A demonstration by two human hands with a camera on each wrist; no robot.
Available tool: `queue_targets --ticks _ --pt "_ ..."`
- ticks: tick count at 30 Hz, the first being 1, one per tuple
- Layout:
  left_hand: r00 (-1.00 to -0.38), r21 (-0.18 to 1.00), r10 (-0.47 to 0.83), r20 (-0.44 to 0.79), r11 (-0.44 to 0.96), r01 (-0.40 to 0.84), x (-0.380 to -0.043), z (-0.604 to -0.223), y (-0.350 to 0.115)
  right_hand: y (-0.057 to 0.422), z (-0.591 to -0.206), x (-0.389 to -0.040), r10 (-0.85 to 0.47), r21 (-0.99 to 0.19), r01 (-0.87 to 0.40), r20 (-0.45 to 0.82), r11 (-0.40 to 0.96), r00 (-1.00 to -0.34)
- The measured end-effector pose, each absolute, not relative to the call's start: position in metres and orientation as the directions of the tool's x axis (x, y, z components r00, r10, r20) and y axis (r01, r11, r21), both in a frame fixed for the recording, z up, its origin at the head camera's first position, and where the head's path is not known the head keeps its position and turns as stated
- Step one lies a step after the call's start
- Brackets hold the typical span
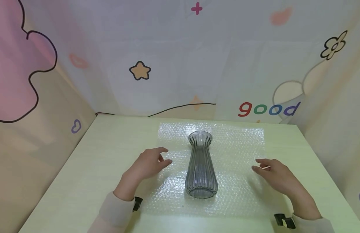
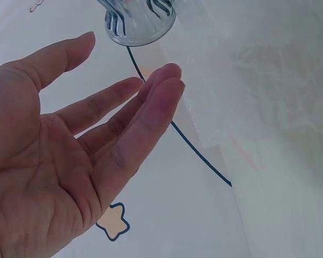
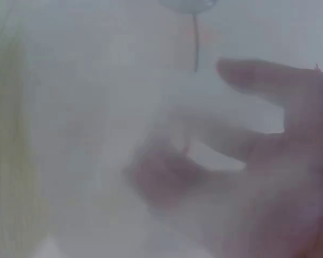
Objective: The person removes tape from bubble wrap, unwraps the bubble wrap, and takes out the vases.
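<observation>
A clear ribbed glass vase [image 1: 201,165] lies on its side on a sheet of bubble wrap [image 1: 235,191]. Its wide base faces me and its flared mouth points toward the far wall. My left hand [image 1: 152,162] hovers left of the vase over the wrap's edge, fingers relaxed and apart from the glass. In the left wrist view the palm [image 2: 48,172] shows bare, with the vase's rim [image 2: 140,35] beyond the fingertips. To the right, my right hand [image 1: 274,173] hangs near the wrap's right edge with loosely bent fingers. The right wrist view is hazy and blurs that hand [image 3: 258,161].
The pale table [image 1: 110,145] shows around the wrap. A patterned cloth backdrop [image 1: 180,64] rises behind the table and along both sides. Dark wrist straps [image 1: 284,221] sit at the sleeve cuffs.
</observation>
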State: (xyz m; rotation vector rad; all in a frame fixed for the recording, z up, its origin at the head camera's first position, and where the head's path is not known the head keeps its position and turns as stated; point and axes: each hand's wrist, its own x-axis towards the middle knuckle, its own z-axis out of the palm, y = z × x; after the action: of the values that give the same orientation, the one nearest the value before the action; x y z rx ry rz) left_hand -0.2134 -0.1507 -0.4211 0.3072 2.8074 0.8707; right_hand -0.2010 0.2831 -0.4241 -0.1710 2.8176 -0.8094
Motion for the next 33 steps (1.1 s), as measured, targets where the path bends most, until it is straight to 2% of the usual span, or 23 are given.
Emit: queue_targets --ticks 8,26,33 --pt "-0.963 0.595 0.257 -0.083 0.788 0.159 -0.211 -0.420 -0.141 0.268 -0.416 -0.196 -0.170 -0.574 -0.042 -0.172 0.818 -0.970" --pt "-0.964 0.637 0.244 -0.105 0.761 0.124 -0.207 -0.421 -0.117 0.229 -0.412 -0.192 -0.204 -0.646 -0.039 -0.184 0.763 -0.962" --pt "-0.957 0.669 0.270 -0.110 0.732 0.129 -0.209 -0.427 -0.111 0.214 -0.415 -0.193 -0.193 -0.680 0.009 -0.220 0.733 -0.956"
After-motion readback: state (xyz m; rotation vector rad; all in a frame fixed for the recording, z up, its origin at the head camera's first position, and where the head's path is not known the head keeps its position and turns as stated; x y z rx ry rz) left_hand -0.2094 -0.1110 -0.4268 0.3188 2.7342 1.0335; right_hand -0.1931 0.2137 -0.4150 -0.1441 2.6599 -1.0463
